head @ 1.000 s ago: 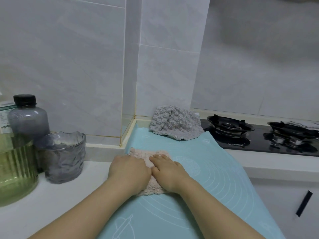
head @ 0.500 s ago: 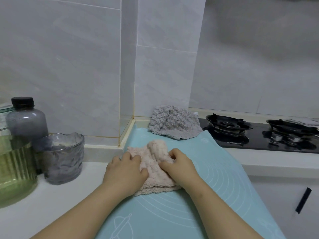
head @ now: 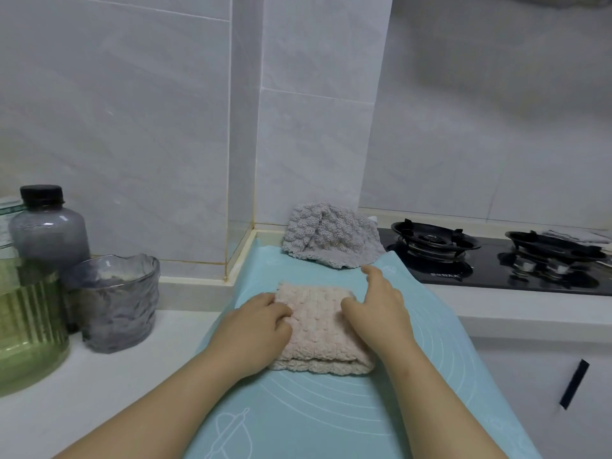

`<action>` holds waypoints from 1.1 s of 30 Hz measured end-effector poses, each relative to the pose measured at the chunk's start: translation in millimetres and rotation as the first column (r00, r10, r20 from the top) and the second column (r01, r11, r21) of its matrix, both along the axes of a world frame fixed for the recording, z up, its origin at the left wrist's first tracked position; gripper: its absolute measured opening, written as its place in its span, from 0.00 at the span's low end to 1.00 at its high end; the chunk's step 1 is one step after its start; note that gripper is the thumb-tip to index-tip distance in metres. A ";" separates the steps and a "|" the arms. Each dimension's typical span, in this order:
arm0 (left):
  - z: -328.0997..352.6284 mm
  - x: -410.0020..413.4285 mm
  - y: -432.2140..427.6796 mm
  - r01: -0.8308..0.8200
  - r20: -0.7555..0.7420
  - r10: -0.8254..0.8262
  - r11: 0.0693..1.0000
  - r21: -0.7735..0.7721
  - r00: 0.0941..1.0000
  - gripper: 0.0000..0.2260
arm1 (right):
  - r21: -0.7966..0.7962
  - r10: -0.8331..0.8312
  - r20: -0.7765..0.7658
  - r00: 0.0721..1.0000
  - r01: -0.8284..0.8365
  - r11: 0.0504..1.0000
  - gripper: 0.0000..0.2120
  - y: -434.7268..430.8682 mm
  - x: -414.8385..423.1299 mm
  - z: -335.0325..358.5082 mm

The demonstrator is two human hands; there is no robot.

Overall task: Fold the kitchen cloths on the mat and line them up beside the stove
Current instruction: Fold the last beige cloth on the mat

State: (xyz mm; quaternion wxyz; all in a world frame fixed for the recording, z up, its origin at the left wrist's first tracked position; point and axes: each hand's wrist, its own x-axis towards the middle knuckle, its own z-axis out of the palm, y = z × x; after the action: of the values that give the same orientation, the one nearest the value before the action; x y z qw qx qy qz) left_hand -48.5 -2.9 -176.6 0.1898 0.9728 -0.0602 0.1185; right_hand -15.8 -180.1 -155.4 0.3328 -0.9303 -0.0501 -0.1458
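A pink fluffy cloth (head: pixel 318 329) lies folded into a thick rectangle on the light blue mat (head: pixel 331 409). My left hand (head: pixel 255 329) rests flat on the cloth's left side, fingers curled over its top. My right hand (head: pixel 377 306) lies along the cloth's right edge with fingers spread, the index finger stretched toward the back. A grey fluffy cloth (head: pixel 331 240) sits crumpled at the mat's far end, against the wall. The black gas stove (head: pixel 496 260) is to the right of the mat.
At the left on the white counter stand a grey glass cup (head: pixel 116 303), a dark-capped bottle (head: pixel 46 226) and a green ribbed glass jar (head: pixel 26 326). Another grey cloth (head: pixel 576 235) lies at the stove's far right. A tiled wall corner rises behind the mat.
The pink cloth's far part was lifted and folded over; now it lies flat as a neat rectangle. My hands have moved apart to its left and right sides, the right hand opening.
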 end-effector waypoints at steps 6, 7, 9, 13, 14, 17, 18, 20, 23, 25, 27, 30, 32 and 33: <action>-2.3 8.7 -2.9 0.031 -0.025 -0.032 0.999 -0.013 0.999 0.18 | -0.334 0.198 -0.308 0.930 -0.301 0.893 0.27 16.1 7.2 -13.6; -4.6 9.1 -3.0 0.029 -0.103 -0.025 0.999 0.040 0.994 0.20 | -0.341 0.189 -0.328 0.926 -0.303 0.890 0.27 16.8 8.1 -15.6; -6.3 9.7 -3.3 0.003 -0.173 0.017 0.994 0.112 0.985 0.20 | -0.375 0.170 -0.319 0.932 -0.289 0.881 0.27 18.4 7.7 -17.5; -6.7 5.3 -5.6 -0.037 -0.123 0.055 0.988 0.147 0.991 0.21 | -0.332 0.114 -0.240 0.964 -0.192 0.924 0.26 19.7 1.7 -25.6; -7.0 3.9 -6.4 -0.046 -0.102 0.061 0.988 0.148 0.993 0.21 | -0.302 0.073 -0.204 0.976 -0.134 0.944 0.27 18.4 -1.9 -28.1; -7.2 -0.9 -8.3 -0.081 -0.026 0.086 0.983 0.162 0.996 0.20 | -0.255 -0.106 -0.146 0.984 0.066 0.965 0.30 12.8 -15.9 -32.5; -7.4 -1.8 -8.2 -0.094 0.002 0.094 0.982 0.166 0.996 0.20 | -0.259 -0.142 -0.148 0.979 0.101 0.961 0.30 10.6 -20.4 -33.2; -5.8 -4.4 -8.7 -0.117 0.034 0.113 0.977 0.176 0.993 0.20 | -0.262 -0.147 -0.160 0.976 0.101 0.960 0.30 6.9 -27.8 -32.4; -3.7 -6.5 -11.3 -0.120 0.011 0.120 0.982 0.144 0.993 0.21 | -0.225 -0.098 -0.141 0.985 0.064 0.972 0.25 3.4 -33.4 -28.0; -2.8 -4.1 -11.1 -0.097 -0.010 0.098 0.993 0.066 0.995 0.20 | -0.179 -0.075 -0.122 0.990 0.052 0.982 0.21 3.3 -34.3 -25.0; -4.9 -0.1 -7.8 -0.076 -0.016 0.076 0.997 0.016 0.997 0.24 | -0.111 -0.046 -0.110 0.993 0.034 0.993 0.20 3.3 -32.7 -24.9; -8.6 4.0 -3.0 -0.081 -0.032 0.080 0.996 -0.024 0.996 0.28 | 0.004 0.013 -0.083 0.996 -0.012 1.000 0.18 0.6 -29.2 -27.1; -8.0 4.0 -2.9 -0.110 -0.025 0.110 0.994 0.001 0.994 0.28 | 0.036 0.046 -0.075 0.996 -0.044 0.998 0.17 0.0 -30.3 -26.6; -7.4 2.8 -4.1 -0.132 -0.021 0.132 0.991 0.015 0.991 0.27 | 0.047 0.055 -0.078 0.995 -0.051 0.998 0.16 -0.2 -31.4 -26.1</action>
State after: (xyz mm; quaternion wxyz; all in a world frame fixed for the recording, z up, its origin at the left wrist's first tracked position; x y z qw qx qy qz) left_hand -45.6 -7.0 -184.0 0.1755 0.9771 0.0056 0.1199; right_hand -47.2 -180.2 -181.6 0.3593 -0.9259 -0.0581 -0.1009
